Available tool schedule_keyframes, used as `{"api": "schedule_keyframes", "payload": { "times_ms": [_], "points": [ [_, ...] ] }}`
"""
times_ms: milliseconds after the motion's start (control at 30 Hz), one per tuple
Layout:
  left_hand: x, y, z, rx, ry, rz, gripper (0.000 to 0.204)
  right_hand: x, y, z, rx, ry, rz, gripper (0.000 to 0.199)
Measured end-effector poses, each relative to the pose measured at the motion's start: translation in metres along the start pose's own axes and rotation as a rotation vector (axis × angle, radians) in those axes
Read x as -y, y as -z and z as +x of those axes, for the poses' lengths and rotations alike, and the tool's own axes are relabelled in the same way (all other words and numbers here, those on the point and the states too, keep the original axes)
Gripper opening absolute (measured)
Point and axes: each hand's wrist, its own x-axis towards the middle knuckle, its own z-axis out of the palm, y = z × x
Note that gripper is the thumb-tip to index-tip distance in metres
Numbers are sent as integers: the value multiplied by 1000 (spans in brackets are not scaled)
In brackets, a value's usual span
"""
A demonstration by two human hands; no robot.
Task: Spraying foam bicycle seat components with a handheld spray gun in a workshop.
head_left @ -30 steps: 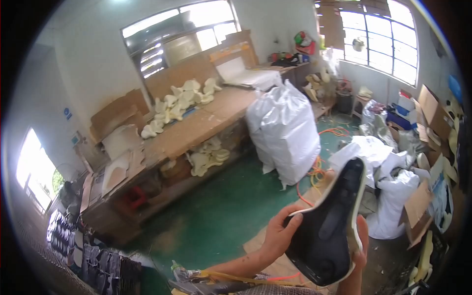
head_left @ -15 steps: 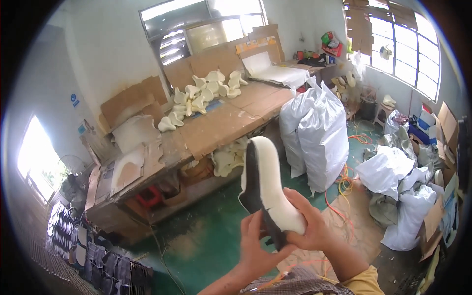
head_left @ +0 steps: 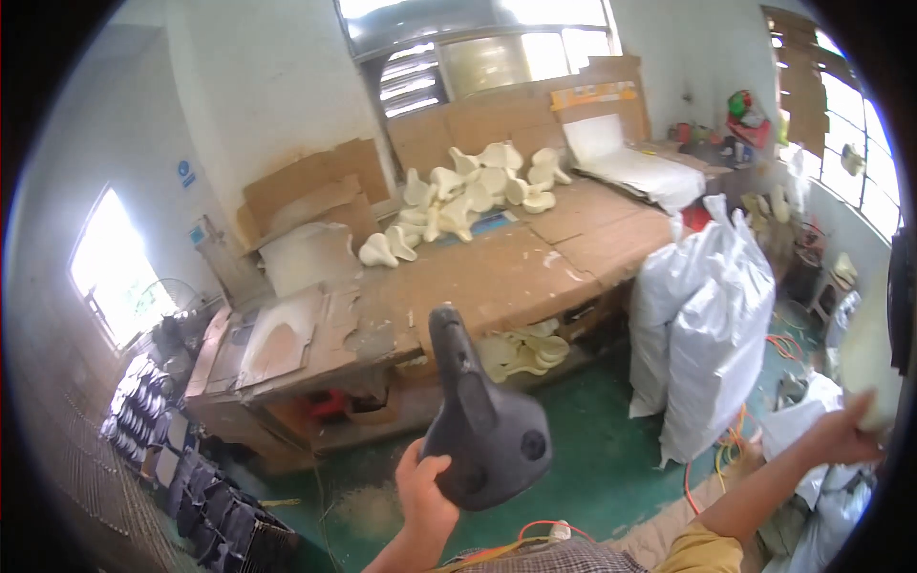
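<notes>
My left hand (head_left: 427, 497) grips a black plastic bicycle saddle base (head_left: 497, 439) by its wide end, thumb on the face turned up. Its narrow nose points up and away, in front of the workbench. Far to the right, my right hand (head_left: 841, 435) is stretched out with its fingers closed on a pale cream foam saddle pad (head_left: 869, 349), which is blurred and partly cut off by the dark rim of the picture. The base and the pad are well apart.
On the cardboard-covered workbench (head_left: 458, 286) lies a pile of cream foam saddle pads (head_left: 468, 196); more pads (head_left: 521, 353) sit beneath. Tall white sacks (head_left: 712, 334) stand right of the bench, near orange cords (head_left: 731, 449) on the floor. Black parts (head_left: 210, 511) are stacked at the lower left.
The cream pad and black base, held together in both hands before, are now separate. My right hand has swung far right with the pad; my left keeps the base. The view has turned left.
</notes>
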Motion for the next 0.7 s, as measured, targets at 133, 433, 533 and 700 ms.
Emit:
{"api": "schedule_keyframes", "payload": {
  "times_ms": [133, 433, 533, 700],
  "points": [
    [1, -43, 67, 35, 16, -100, 36, -88, -137, -49, 191, 355, -444, 50],
    [44, -66, 245, -89, -95, -70, 40, 185, -190, -355, 2139, 32, 1113, 79],
    [53, -62, 310, -6, -142, 101, 40, 216, -188, -448, 2124, 69, 1256, 83],
    [42, -41, 431, 6, -138, 28, 45, 243, -256, -563, 2089, -114, 1308, 79]
  ]
}}
